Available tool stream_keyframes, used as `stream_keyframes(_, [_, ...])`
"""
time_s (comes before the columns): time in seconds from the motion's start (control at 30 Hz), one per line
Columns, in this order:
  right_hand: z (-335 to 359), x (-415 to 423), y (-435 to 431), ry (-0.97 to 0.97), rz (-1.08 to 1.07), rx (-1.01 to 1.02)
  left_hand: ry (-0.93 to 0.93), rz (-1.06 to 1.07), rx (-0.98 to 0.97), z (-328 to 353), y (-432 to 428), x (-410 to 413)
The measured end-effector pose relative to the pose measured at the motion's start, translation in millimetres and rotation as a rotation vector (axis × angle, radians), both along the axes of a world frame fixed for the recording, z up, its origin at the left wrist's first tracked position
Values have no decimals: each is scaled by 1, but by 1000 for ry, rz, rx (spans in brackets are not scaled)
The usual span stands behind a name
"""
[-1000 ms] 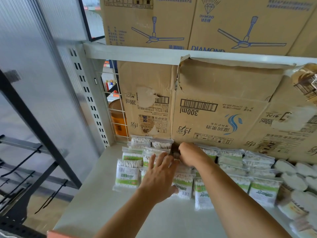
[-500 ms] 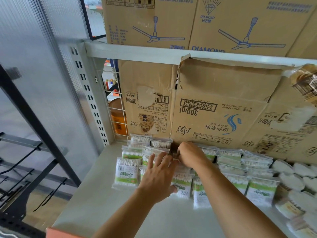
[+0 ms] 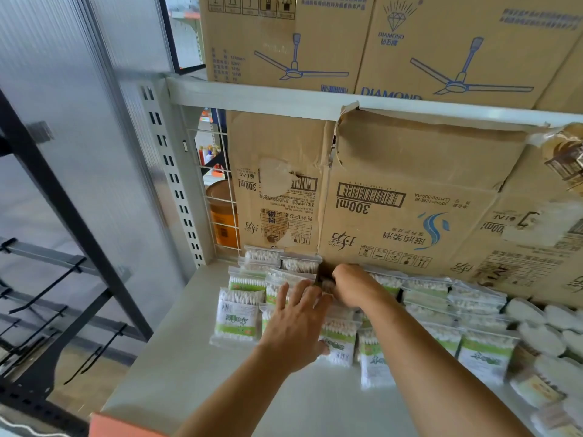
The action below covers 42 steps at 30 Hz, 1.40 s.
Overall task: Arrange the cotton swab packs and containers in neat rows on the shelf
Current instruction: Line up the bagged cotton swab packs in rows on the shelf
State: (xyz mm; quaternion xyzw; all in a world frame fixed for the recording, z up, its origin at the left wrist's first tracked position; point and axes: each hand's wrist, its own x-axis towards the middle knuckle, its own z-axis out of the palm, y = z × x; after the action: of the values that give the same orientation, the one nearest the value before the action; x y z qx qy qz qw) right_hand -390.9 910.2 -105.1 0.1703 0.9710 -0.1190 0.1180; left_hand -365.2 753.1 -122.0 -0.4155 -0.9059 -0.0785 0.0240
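Observation:
Several clear cotton swab packs with green-and-white labels lie in overlapping rows on the pale shelf [image 3: 195,367]; one pack [image 3: 236,316] sits at the front left, others [image 3: 485,354] run to the right. My left hand [image 3: 296,326] lies flat with straight fingers on the packs left of centre. My right hand [image 3: 356,285] reaches to the back row by the cardboard, fingers curled around a small pack that is mostly hidden. Round white containers [image 3: 542,339] are at the far right.
Flattened cardboard boxes [image 3: 410,197] line the back of the shelf, with fan boxes [image 3: 441,42] on the shelf above. A slotted metal upright [image 3: 176,184] and wire grid [image 3: 217,197] bound the left side. An orange container [image 3: 222,216] stands behind the grid.
Both hands stay almost where they were; my right hand has shifted slightly at the back row and the view has tilted a little.

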Motion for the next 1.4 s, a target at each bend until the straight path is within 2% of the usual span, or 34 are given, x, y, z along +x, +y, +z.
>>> stream_keyframes(0.13, [6, 3, -4, 17, 0, 56, -1, 4, -7, 0, -1, 0])
stream_keyframes(0.5, [15, 20, -7, 306, -26, 49, 20, 8, -1, -1, -2, 2])
stream_keyframes(0.67, [34, 29, 2, 478, -27, -36, 37, 6, -10, -2, -2, 2])
stream_keyframes(0.77, [54, 38, 7, 557, 9, -121, 43, 0, 7, -3, -3, 2])
stream_keyframes(1.0, [71, 51, 15, 571, -77, -244, -7, 13, -51, -2, -3, 3])
stream_keyframes(1.1, [67, 50, 12, 518, -194, -352, 7, 20, -50, 0, -3, 5])
stream_keyframes(1.23, [57, 45, 10, 628, -483, -650, 19, 25, -46, 1, -3, 7])
stream_keyframes(1.4, [56, 44, 7, 677, -593, -787, 25, 23, -53, -1, -3, 6])
